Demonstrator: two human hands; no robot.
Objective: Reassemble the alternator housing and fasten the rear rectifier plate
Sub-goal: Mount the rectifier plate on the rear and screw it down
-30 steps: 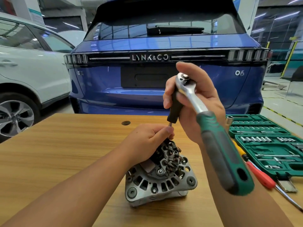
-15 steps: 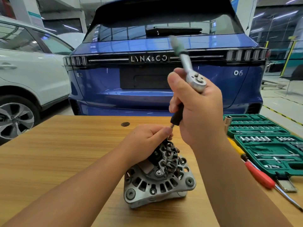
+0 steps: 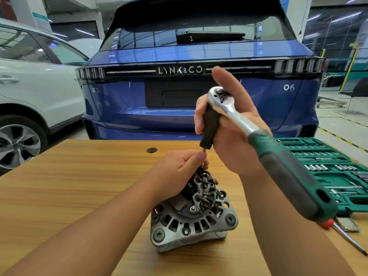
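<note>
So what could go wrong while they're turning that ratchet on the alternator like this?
1. The alternator stands tilted on the wooden table, steadied only by the left hand; a hard pull could tip it.
2. That hand's fingers pinch the thin shaft right at the fastener, so a slip could nip them.
3. The ratchet sits high on a long black extension gripped by the right hand; leaning it sideways might pop the bit off.

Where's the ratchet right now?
In the head view, right of centre, the ratchet is raised above the alternator, held by the right hand; its green handle angles toward the socket set.
</note>
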